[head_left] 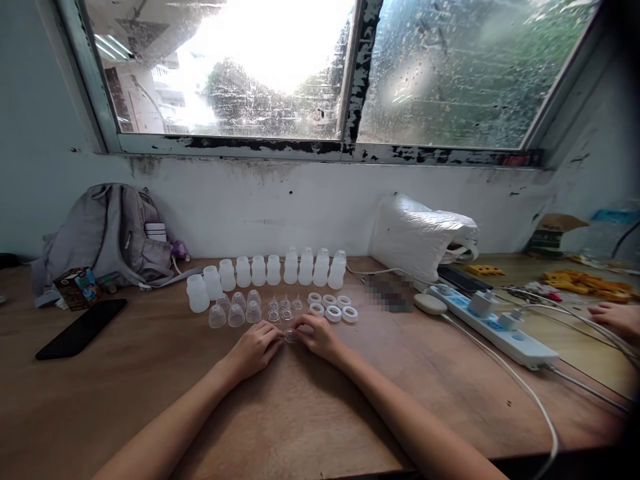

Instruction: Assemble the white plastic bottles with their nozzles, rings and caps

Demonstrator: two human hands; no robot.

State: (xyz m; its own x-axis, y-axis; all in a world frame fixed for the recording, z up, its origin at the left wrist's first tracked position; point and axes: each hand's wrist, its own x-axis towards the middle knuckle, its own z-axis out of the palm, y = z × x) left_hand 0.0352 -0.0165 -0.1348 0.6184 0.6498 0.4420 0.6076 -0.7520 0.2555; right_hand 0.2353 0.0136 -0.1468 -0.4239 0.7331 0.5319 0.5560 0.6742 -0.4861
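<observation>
Handling a small clear teat (290, 336) appears to be the step in hand. The piece is in front of the bottle row (273, 272), on the wearer's side, low over the tabletop (100, 400). Right hand (320, 335): thumb and fingers appear pinched on the teat. Left hand (259, 348): fingers curled, tips at the teat's near edge; whether they grip or merely touch cannot be determined. In this inspector's judgement the next move calls for a light fingertip hold by both hands, the piece being small and likely slippery.

Containers: the bottle row comprises ten frosted bottles. Six open-necked bottles (243, 273) form its left part; four capped bottles (306, 270), under clear domes, form its right end. No contents show through the walls; the interiors cannot be confirmed. Directly before the row's left part stand six clear domed caps (236, 316), rims down. Before its middle sit further clear teats (285, 313), and before its right end lie six white rings (333, 313), flat, in two lines.

Right of the bottle row, a silvery bag (420, 233) leans at the wall, its contents not identifiable. Left of the row are a printed carton (75, 290), contents unseen, and a grey backpack (100, 233) with a white item at its side.
</observation>
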